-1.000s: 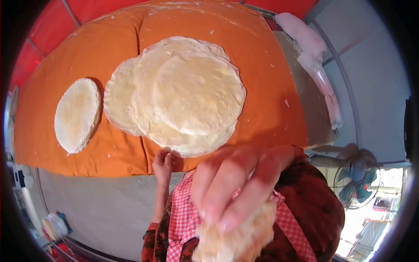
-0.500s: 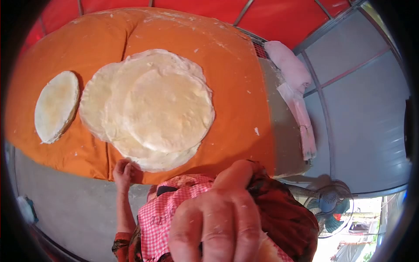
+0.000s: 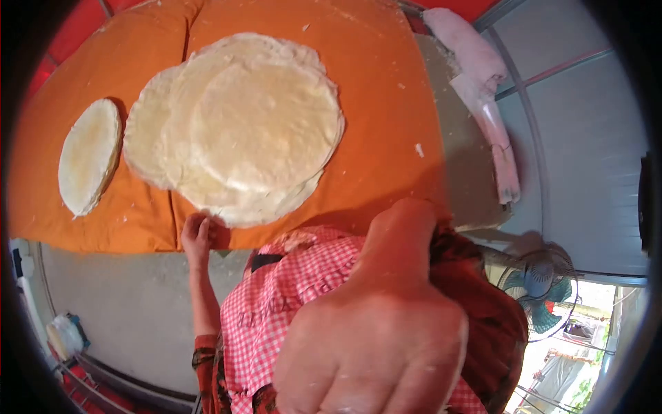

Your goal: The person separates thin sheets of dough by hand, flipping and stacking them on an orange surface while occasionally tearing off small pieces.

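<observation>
A stack of large, round, thin dough sheets [image 3: 265, 131] lies on the orange cloth [image 3: 386, 117], with the lower sheets spreading out to the left. At the near edge of the cloth, beside the stack's front rim, is my left hand [image 3: 198, 233]. Its fingers are curled closed; whatever they may pinch is hidden. My right hand [image 3: 376, 338] looms close to the camera, its back towards me, over the pink checked apron [image 3: 269, 303]. The fingers of that hand bend down past the bottom of the view, so their tips are hidden.
A smaller pile of round dough [image 3: 89, 157] sits at the left of the cloth. On the grey surface to the right lies a pinkish-white wrapped roll [image 3: 476, 62]. A fan [image 3: 541, 286] stands at lower right, near a grey panel wall [image 3: 579, 172].
The view has tilted down, so the cloth and dough sit higher in it. My right hand has shifted right and looks larger, its fingers now lower. My left hand stays at the cloth's edge.
</observation>
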`<state>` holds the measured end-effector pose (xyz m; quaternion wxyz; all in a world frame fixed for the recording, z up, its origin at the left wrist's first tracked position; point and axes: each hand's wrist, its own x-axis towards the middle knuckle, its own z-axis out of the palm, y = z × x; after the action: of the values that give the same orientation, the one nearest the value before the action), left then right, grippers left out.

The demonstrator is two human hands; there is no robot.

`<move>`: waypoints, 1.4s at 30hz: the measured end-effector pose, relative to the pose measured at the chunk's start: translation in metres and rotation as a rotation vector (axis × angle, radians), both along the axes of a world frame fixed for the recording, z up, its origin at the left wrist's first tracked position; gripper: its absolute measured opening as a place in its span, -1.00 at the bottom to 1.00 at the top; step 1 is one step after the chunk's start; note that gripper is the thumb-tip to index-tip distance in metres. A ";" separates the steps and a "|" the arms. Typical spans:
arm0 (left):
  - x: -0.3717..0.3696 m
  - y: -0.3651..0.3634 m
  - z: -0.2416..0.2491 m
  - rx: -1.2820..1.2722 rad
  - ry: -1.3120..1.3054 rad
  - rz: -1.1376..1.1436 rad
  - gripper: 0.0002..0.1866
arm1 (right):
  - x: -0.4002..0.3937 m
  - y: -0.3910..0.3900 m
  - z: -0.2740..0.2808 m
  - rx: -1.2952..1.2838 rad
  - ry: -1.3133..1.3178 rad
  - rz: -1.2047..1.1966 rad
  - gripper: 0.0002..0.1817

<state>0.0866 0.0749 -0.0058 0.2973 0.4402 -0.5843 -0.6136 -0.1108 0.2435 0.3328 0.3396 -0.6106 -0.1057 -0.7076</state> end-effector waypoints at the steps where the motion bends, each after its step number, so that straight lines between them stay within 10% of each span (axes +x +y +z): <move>1: -0.002 0.003 0.006 0.044 -0.017 0.017 -0.91 | -0.004 0.006 -0.001 0.042 0.045 -0.056 -0.76; 5: -0.007 -0.001 0.002 -0.025 0.020 -0.007 -0.89 | -0.044 0.005 -0.012 0.331 0.436 -0.388 -0.84; 7: 0.002 0.001 0.010 0.017 -0.040 -0.042 -0.88 | -0.076 0.005 -0.051 0.969 0.682 -0.747 -0.87; 9: 0.000 -0.004 -0.009 -0.099 0.066 -0.002 -0.88 | -0.115 -0.005 -0.131 1.354 0.326 -0.725 -0.89; 20: -0.010 0.001 0.015 -0.164 -0.018 0.071 -0.83 | -0.238 0.133 -0.262 1.913 -0.009 -0.956 -0.60; 26: -0.062 -0.012 0.027 0.333 0.228 0.192 -0.58 | -0.296 0.207 -0.310 2.247 0.244 -0.934 -0.60; 27: -0.067 -0.016 0.027 0.334 0.230 0.200 -0.56 | -0.289 0.197 -0.298 2.267 0.584 -1.215 -0.60; 29: -0.075 -0.020 0.027 0.342 0.227 0.201 -0.52 | -0.252 0.165 -0.267 2.131 1.309 -1.764 -0.58; 32: -0.088 -0.017 0.027 0.159 0.180 0.227 -0.47 | -0.241 0.134 -0.280 1.240 1.511 -2.301 -0.44; 36: -0.099 -0.021 0.035 0.224 0.217 0.228 -0.40 | -0.151 0.013 -0.234 1.293 1.074 -1.387 -0.67; 42: -0.097 -0.020 0.066 0.493 0.499 0.191 -0.41 | -0.054 -0.087 -0.263 0.819 1.469 -1.271 -0.28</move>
<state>-0.0108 0.0548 0.0602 0.3718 0.3878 -0.2845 -0.7940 -0.1653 0.1566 0.0702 0.0671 -0.6709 0.7128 -0.1932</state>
